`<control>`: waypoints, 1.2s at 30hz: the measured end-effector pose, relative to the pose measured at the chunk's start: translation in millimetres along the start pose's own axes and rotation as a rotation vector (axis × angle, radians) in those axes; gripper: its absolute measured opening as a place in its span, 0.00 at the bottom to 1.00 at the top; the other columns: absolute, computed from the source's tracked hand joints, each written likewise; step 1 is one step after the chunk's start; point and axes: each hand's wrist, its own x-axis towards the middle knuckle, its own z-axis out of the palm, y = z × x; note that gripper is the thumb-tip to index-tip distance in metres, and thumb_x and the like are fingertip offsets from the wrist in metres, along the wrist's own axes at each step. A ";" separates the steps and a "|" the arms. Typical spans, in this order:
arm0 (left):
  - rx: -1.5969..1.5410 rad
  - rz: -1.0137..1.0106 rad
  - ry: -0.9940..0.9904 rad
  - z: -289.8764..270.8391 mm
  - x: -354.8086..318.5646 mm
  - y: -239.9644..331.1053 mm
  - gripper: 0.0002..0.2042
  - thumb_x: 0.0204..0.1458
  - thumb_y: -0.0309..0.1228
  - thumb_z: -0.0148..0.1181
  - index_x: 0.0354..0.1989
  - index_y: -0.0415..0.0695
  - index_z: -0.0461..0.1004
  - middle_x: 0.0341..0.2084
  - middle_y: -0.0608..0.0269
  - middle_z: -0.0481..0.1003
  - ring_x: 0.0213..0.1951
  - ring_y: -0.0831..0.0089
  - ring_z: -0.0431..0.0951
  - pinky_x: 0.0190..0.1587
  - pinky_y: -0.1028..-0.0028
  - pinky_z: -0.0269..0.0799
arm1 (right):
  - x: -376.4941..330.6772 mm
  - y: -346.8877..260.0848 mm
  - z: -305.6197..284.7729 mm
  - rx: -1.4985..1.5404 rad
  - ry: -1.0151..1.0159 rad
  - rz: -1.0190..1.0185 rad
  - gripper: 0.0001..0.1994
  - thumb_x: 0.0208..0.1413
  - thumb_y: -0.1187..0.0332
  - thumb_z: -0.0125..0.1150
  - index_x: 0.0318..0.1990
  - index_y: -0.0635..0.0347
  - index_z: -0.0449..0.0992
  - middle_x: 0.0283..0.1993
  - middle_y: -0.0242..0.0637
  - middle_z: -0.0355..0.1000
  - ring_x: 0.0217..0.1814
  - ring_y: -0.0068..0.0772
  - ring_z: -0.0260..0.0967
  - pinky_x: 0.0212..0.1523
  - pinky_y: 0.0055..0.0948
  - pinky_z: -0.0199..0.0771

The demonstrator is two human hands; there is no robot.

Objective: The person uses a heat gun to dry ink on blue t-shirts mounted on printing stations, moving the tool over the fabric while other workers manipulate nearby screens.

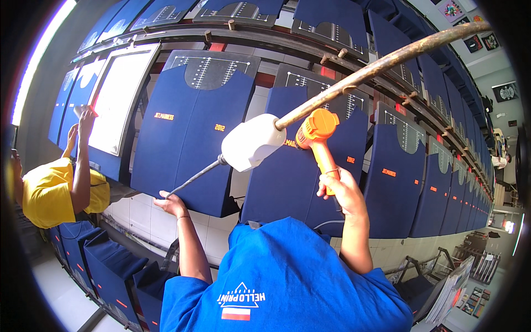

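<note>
My right hand point(343, 191) is wrapped round the handle of an orange heat gun point(318, 133), raised over a navy shirt panel point(265, 188) with small orange print. A taut grey cable point(193, 178) runs from a white plastic housing point(251, 143) down to my left hand point(172, 205), whose fingers close on it. That hand is at the front edge of another navy shirt panel point(182, 138), spread over a dark printing board point(210, 69) with white ruler marks. The housing hangs at the end of a wooden pole point(381, 69) and hides part of both panels.
On the left a person in a yellow shirt point(50, 191) works over a white-framed screen point(123, 97). Rows of boards with navy panels point(392, 171) stretch to the right along a metal rail point(265, 41). More navy panels point(113, 263) hang at the lower left.
</note>
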 end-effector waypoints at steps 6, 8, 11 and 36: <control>-0.060 0.022 -0.025 1.4 2.9 -8.2 0.27 0.61 0.44 0.49 0.51 0.26 0.63 0.44 0.30 0.69 0.45 0.38 0.72 0.50 0.51 0.68 | -1.3 -2.1 -1.3 -0.003 0.009 0.010 0.16 0.57 0.60 0.62 0.44 0.62 0.69 0.27 0.30 0.71 0.27 0.21 0.72 0.29 0.20 0.71; -0.024 0.092 0.008 4.2 3.5 -10.6 0.26 0.61 0.43 0.49 0.50 0.26 0.63 0.43 0.31 0.69 0.44 0.39 0.72 0.49 0.51 0.69 | -2.9 -6.8 -6.1 0.007 0.014 0.032 0.16 0.57 0.60 0.62 0.44 0.62 0.69 0.27 0.30 0.71 0.28 0.21 0.72 0.29 0.20 0.71; -0.004 0.103 0.020 5.0 3.2 -13.4 0.25 0.61 0.43 0.49 0.49 0.26 0.63 0.42 0.32 0.70 0.43 0.39 0.72 0.48 0.51 0.69 | -1.2 1.2 -1.0 -0.025 0.025 -0.011 0.17 0.57 0.59 0.61 0.44 0.62 0.70 0.27 0.30 0.72 0.28 0.21 0.72 0.29 0.20 0.71; 0.022 0.062 0.024 2.8 0.3 -5.9 0.29 0.61 0.45 0.48 0.53 0.23 0.60 0.47 0.27 0.68 0.48 0.35 0.70 0.54 0.52 0.66 | -11.3 -2.0 -7.1 0.020 0.062 0.008 0.13 0.58 0.62 0.60 0.42 0.62 0.70 0.27 0.30 0.71 0.28 0.21 0.72 0.28 0.20 0.70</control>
